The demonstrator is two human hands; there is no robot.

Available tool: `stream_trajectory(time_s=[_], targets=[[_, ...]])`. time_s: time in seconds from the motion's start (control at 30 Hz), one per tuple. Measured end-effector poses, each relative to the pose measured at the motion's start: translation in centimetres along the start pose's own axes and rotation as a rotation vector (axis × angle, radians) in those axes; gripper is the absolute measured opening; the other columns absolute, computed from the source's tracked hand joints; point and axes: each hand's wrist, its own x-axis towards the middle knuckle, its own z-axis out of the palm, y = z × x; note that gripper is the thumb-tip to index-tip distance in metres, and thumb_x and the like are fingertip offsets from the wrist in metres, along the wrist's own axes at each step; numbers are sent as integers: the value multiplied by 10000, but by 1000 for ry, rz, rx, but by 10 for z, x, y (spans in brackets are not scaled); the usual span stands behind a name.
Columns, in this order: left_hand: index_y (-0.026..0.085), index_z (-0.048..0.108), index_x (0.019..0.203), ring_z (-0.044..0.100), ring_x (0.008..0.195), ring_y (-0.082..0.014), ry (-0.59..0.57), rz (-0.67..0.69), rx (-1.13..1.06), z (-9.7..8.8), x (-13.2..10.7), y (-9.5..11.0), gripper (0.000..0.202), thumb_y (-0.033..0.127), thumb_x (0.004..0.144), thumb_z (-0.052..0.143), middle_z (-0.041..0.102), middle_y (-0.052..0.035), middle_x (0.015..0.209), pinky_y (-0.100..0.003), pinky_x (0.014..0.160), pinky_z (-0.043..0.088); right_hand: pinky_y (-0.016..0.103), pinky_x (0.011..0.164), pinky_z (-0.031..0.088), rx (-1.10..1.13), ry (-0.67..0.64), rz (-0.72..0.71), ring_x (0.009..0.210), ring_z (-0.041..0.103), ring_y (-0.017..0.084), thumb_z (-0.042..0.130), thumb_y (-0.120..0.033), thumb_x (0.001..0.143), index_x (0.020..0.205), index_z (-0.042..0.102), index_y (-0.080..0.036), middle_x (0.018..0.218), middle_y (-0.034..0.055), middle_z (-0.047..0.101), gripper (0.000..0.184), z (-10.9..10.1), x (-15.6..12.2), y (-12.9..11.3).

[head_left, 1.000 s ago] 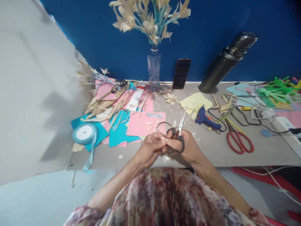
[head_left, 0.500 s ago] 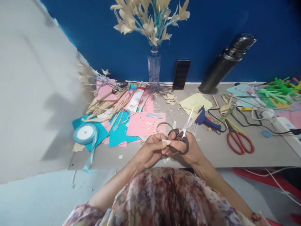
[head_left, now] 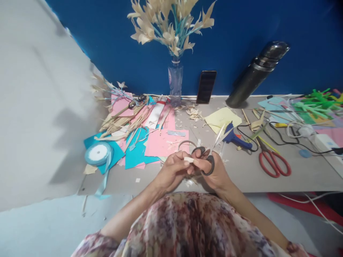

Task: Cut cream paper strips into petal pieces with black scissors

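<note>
Close to my body, at the table's front edge, my left hand (head_left: 173, 169) pinches a small pale strip (head_left: 189, 160), which looks like dried husk. The thumb and fingertips of my right hand (head_left: 214, 171) meet the strip's other end. Hooked on the right hand's fingers are black-handled scissors (head_left: 211, 156), their blades parted and pointing away from me. Under the hands, small scraps lie on the table; my palms hide part of them. Just beyond the hands lies a thin ring (head_left: 187, 142), partly covered.
A blue glue gun (head_left: 237, 139) and red-handled scissors (head_left: 273, 162) lie to the right. At left are a ribbon spool (head_left: 98, 154), coloured paper (head_left: 160, 144) and dried husks (head_left: 120, 121). Against the wall stand a bottle of flowers (head_left: 175, 82), a phone (head_left: 206, 87) and a leaning flask (head_left: 254, 76).
The strip between my fingertips has turned slightly and looks more curled. Both hands stay in nearly the same place, and the scissors remain on the right hand. The view has shifted a little.
</note>
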Motion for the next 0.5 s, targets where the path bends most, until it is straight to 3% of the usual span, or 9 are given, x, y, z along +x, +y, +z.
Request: stream_trajectory(time_s=[0.13,0.27,0.4,0.5], targets=[[161,556,714,508,610,-125,-22,-3,-217,-3,0,4,229,297,737,738,532,14,649,-304,678,425,219,481,484,119,-8,36,486,588,117,806,-266,656,756,557,-186,600,-42,584,280,2,3,0],[135,628,818,579,661,-166,43,-17,-28,-4,2,3,389,477,698,769,611,-40,713,-288,655,427,237,507,490,-25,30,5,513,584,127,772,-283,716,771,548,-193,614,-18,628,248,3,2,-1],[119,609,707,543,562,-112,110,-44,107,-3,3,2,232,249,687,800,607,-28,617,-233,594,380,215,502,471,-291,22,-9,525,585,126,761,-247,714,751,576,-177,587,-11,632,201,2,-1,-6],[139,564,650,492,540,-96,25,-72,-126,-3,3,3,240,231,694,782,537,14,581,-261,626,420,223,503,497,-252,47,6,531,608,132,763,-278,702,741,572,-175,624,-12,623,220,0,0,-5]])
